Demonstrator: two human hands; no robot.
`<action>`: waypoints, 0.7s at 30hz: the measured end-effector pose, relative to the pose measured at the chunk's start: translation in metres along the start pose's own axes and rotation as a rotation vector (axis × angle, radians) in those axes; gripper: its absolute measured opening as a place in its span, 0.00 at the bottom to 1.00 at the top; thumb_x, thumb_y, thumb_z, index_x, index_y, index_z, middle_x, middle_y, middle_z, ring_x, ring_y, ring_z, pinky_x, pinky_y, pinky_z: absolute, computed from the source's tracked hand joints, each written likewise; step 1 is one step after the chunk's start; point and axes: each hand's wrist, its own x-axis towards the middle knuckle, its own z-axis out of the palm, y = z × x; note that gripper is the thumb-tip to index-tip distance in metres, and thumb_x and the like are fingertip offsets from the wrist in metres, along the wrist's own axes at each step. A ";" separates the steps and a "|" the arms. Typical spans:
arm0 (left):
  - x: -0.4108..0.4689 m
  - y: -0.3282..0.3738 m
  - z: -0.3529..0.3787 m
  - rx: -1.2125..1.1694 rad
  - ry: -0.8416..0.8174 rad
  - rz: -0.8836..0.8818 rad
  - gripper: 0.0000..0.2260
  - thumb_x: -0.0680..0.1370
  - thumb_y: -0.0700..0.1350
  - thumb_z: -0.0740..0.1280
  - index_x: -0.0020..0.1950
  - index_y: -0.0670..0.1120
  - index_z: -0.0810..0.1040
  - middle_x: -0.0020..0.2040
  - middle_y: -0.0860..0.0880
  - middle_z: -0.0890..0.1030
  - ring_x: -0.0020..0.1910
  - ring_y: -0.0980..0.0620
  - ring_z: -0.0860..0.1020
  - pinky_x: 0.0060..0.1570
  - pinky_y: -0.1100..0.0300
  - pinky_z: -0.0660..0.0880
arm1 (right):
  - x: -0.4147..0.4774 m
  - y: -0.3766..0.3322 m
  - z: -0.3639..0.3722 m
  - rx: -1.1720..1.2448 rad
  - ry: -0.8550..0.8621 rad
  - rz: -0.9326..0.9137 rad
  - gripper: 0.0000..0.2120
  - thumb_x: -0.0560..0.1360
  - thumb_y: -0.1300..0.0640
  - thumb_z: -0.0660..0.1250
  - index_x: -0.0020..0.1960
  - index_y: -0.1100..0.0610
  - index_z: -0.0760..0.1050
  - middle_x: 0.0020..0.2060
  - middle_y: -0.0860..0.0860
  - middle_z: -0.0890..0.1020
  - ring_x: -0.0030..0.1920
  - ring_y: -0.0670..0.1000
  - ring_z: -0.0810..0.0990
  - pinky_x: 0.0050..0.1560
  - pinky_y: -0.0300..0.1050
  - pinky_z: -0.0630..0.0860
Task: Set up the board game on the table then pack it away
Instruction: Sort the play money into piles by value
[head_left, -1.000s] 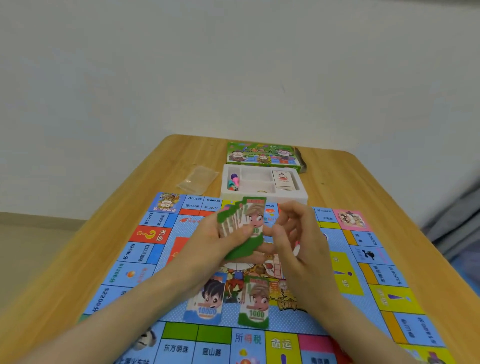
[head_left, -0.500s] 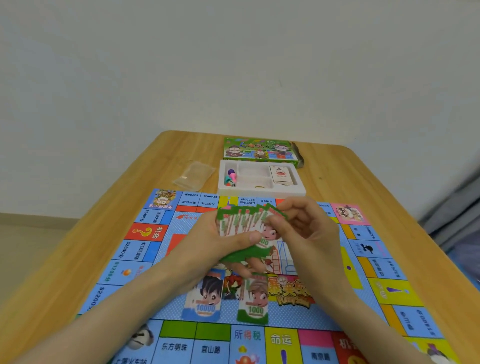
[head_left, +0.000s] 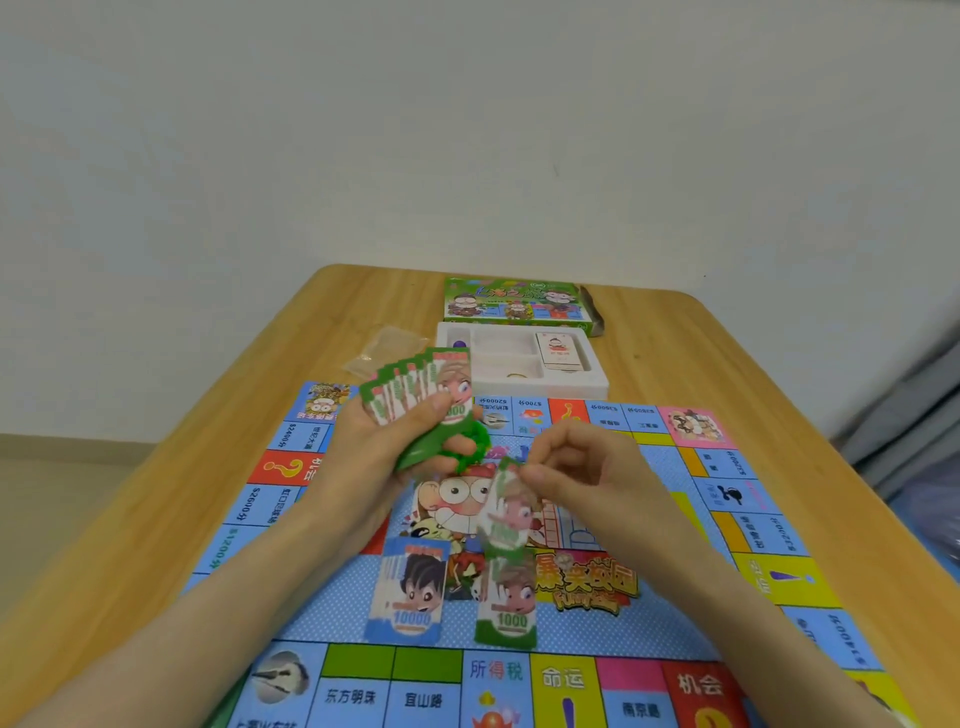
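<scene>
Left hand (head_left: 379, 447) fans green notes (head_left: 421, 387); right hand (head_left: 582, 467) pinches one note (head_left: 506, 514)

Game board (head_left: 322, 613) lies flat across centre and lower frame; blue field, coloured squares round its edge. Fan of green notes (head_left: 421, 395) is gripped in the left hand (head_left: 374, 457), centre-left. Single green note (head_left: 506, 514) is pinched by the right hand (head_left: 587, 467), hanging above the green 1000 note (head_left: 509, 613) on the board. Blue 10000 note (head_left: 410, 592) lies just left of it. White tray (head_left: 597, 387) and green box (head_left: 514, 301) sit beyond the board, upper centre.
</scene>
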 end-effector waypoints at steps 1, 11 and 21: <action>0.000 -0.001 -0.001 -0.002 0.011 0.000 0.12 0.68 0.41 0.68 0.50 0.39 0.78 0.38 0.42 0.84 0.27 0.52 0.80 0.24 0.66 0.76 | -0.001 -0.001 0.001 -0.034 -0.054 0.006 0.04 0.74 0.63 0.68 0.42 0.57 0.76 0.34 0.54 0.82 0.38 0.54 0.81 0.44 0.45 0.76; 0.000 -0.003 0.003 0.014 -0.021 -0.005 0.10 0.68 0.39 0.67 0.48 0.38 0.77 0.37 0.42 0.84 0.26 0.51 0.80 0.24 0.65 0.76 | -0.008 0.003 0.007 -0.349 -0.248 -0.047 0.07 0.75 0.63 0.66 0.44 0.52 0.74 0.32 0.48 0.80 0.33 0.45 0.75 0.36 0.35 0.70; 0.001 -0.003 0.004 0.013 -0.007 -0.012 0.10 0.68 0.40 0.67 0.48 0.39 0.78 0.37 0.43 0.84 0.27 0.51 0.80 0.24 0.65 0.77 | -0.010 0.009 0.011 -0.809 -0.230 -0.304 0.06 0.75 0.52 0.64 0.42 0.48 0.67 0.29 0.41 0.66 0.37 0.39 0.65 0.37 0.34 0.61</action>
